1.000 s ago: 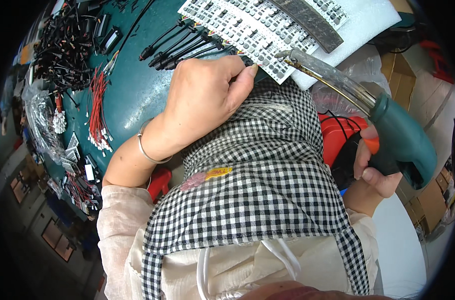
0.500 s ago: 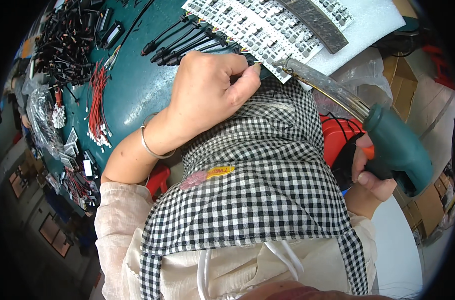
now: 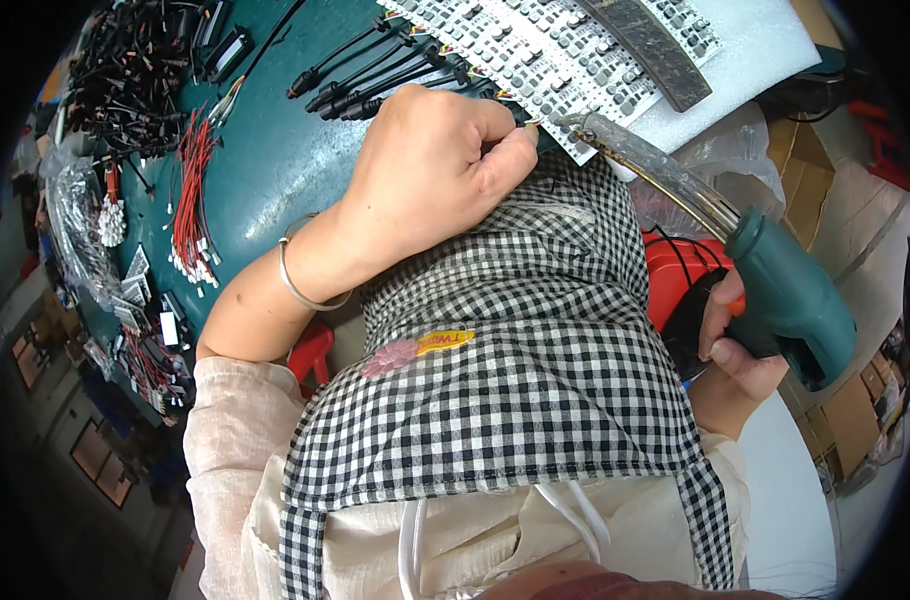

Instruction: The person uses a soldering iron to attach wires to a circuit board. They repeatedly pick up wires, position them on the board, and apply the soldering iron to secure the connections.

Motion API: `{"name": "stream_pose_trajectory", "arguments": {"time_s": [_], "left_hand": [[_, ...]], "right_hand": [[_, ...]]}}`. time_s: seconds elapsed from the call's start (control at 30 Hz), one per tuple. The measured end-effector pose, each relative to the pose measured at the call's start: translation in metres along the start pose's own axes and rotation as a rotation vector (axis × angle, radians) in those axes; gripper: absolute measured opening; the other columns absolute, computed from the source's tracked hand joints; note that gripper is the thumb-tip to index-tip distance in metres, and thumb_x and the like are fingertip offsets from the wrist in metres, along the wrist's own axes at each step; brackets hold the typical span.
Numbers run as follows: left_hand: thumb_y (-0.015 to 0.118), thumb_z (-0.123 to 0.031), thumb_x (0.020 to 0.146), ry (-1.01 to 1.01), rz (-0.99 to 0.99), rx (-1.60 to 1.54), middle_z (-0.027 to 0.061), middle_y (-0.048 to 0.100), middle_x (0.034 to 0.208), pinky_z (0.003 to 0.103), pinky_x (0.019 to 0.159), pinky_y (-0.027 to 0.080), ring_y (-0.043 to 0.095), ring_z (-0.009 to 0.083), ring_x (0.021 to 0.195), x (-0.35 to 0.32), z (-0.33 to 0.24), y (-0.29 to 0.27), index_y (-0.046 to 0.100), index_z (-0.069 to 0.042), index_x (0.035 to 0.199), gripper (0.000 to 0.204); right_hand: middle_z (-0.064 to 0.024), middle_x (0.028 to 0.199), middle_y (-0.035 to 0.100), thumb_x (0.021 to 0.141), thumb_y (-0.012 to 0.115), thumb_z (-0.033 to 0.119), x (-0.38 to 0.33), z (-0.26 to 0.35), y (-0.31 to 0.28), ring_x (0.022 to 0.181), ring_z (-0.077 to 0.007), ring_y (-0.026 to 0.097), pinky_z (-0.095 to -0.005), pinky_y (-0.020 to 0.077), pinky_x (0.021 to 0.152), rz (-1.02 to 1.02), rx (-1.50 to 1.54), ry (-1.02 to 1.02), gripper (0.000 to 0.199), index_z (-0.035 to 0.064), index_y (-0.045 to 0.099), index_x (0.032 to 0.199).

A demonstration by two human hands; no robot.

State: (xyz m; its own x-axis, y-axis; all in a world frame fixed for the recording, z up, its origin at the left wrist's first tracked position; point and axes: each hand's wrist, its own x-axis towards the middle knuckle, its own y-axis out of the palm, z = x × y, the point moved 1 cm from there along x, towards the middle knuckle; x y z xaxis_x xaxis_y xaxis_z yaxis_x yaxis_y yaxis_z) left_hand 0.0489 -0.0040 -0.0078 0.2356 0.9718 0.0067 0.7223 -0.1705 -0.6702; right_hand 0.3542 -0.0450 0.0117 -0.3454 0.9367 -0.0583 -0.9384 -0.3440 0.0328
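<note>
My left hand is pinched closed at the near edge of a white circuit board panel. Thin wire ends of a cable show at its fingertips, while the rest of that cable is hidden behind the hand. My right hand grips a green soldering gun by its handle, a finger near the orange trigger. The gun's tip reaches the board's near corner, just right of my left fingertips. Several black cables with coloured wire ends lie along the board's left edge. Across the panel rests a dark, worn bar.
White foam lies under the panel on the green table. Red wires with white plugs, a heap of black cables and plastic bags are at the left. A cardboard box stands at the right.
The panel, bar and cables sit slightly farther right and higher in view. My left fingertips have shifted slightly right along with the board edge. The soldering gun stays at the corner.
</note>
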Motion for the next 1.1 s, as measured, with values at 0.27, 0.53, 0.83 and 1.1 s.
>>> {"name": "stream_pose_trajectory", "arguments": {"time_s": [0.27, 0.53, 0.83, 1.1], "left_hand": [[0.064, -0.018, 0.086, -0.006, -0.025, 0.011, 0.0104, 0.036, 0.045, 0.031, 0.038, 0.028, 0.028, 0.014, 0.039, -0.001, -0.001, 0.002, 0.053, 0.003, 0.058, 0.036], [0.064, -0.017, 0.086, 0.004, -0.04, 0.022, 0.0101, 0.037, 0.044, 0.03, 0.038, 0.029, 0.029, 0.0134, 0.038, -0.001, -0.002, 0.003, 0.054, 0.003, 0.057, 0.036], [0.064, -0.016, 0.085, 0.048, -0.052, 0.047, 0.0102, 0.038, 0.043, 0.03, 0.037, 0.028, 0.03, 0.0139, 0.037, 0.001, -0.003, 0.005, 0.053, 0.002, 0.057, 0.035], [0.064, -0.016, 0.085, 0.048, -0.075, 0.03, 0.0102, 0.037, 0.043, 0.03, 0.037, 0.028, 0.03, 0.0141, 0.036, -0.001, 0.0, 0.005, 0.053, 0.002, 0.056, 0.036]], "right_hand": [[-0.0105, 0.064, 0.054, 0.065, 0.072, 0.005, -0.008, -0.012, 0.002, 0.042, -0.0154, 0.047, -0.0242, 0.0374, 0.042, -0.064, 0.018, -0.039, 0.042, -0.0078, 0.049, 0.098], [-0.0126, 0.072, 0.057, 0.064, 0.078, 0.01, 0.001, -0.002, 0.009, 0.045, -0.0138, 0.049, -0.0225, 0.0363, 0.041, -0.036, -0.167, -0.051, 0.051, -0.0114, 0.053, 0.102], [-0.0096, 0.065, 0.053, 0.066, 0.076, 0.011, -0.01, -0.012, 0.003, 0.044, -0.0139, 0.048, -0.0231, 0.0372, 0.041, -0.049, -0.137, -0.05, 0.059, -0.0134, 0.048, 0.112], [-0.0081, 0.062, 0.053, 0.062, 0.071, 0.008, 0.007, 0.004, -0.003, 0.04, -0.0132, 0.046, -0.0217, 0.0381, 0.039, -0.03, 0.201, 0.0, 0.065, -0.0174, 0.046, 0.116]]}}
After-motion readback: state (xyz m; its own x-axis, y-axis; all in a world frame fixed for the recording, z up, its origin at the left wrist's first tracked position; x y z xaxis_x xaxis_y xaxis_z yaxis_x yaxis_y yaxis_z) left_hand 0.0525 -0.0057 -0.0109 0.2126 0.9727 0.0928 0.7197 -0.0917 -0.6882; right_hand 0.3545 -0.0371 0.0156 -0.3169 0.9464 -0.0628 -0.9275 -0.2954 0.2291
